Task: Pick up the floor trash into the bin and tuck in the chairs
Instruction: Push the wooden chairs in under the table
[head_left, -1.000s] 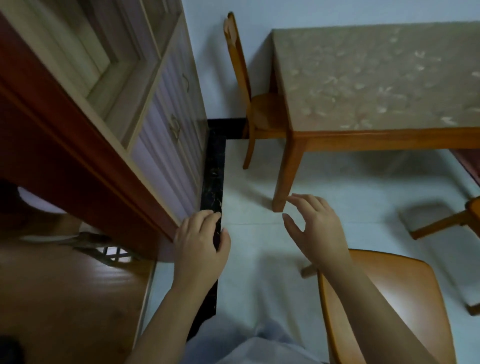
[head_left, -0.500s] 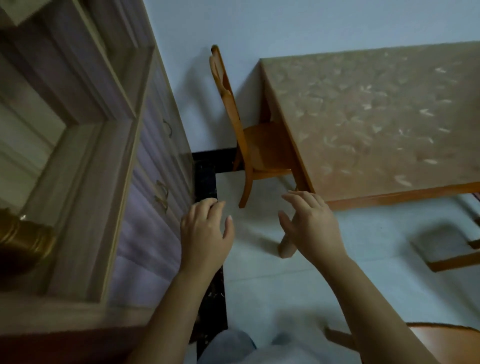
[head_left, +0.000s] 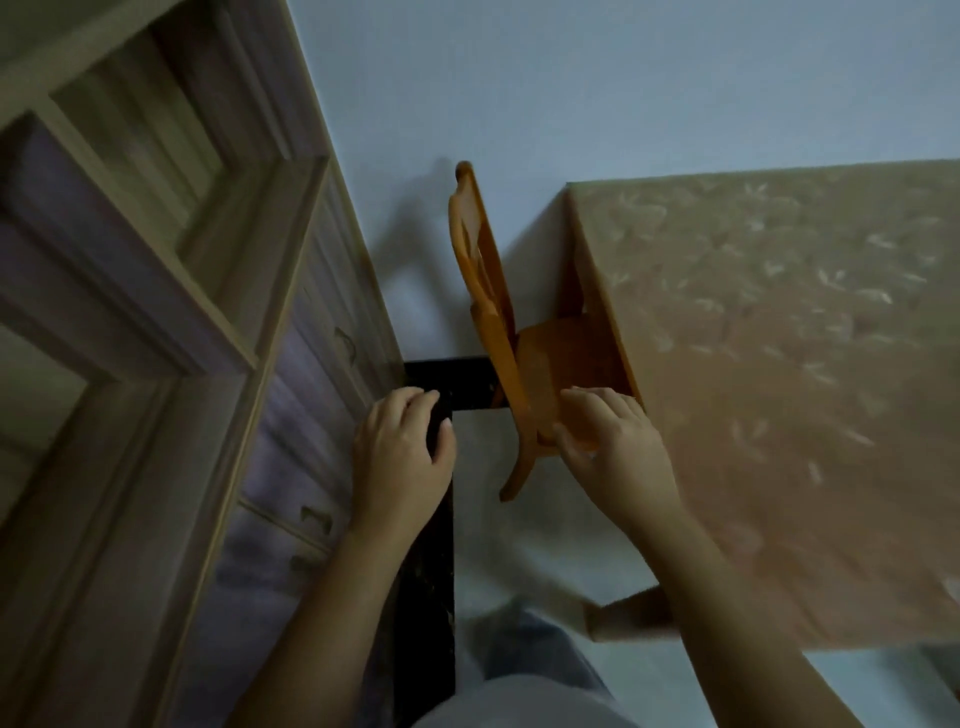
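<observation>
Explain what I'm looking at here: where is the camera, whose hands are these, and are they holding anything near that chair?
There is no machine here. A person wears one wide-angle camera on the head, looking forward and down, so the two forearms coming in from the bottom are their own. The left hand hovers over the dark floor strip beside the wooden cabinet, fingers relaxed, holding nothing. The right hand is in front of the orange wooden chair, near the seat's front edge, fingers loosely curved. I cannot tell whether it touches the seat, but it grips nothing. The chair stands at the end of the table, its seat partly under the patterned top. No trash or bin shows in this picture.
</observation>
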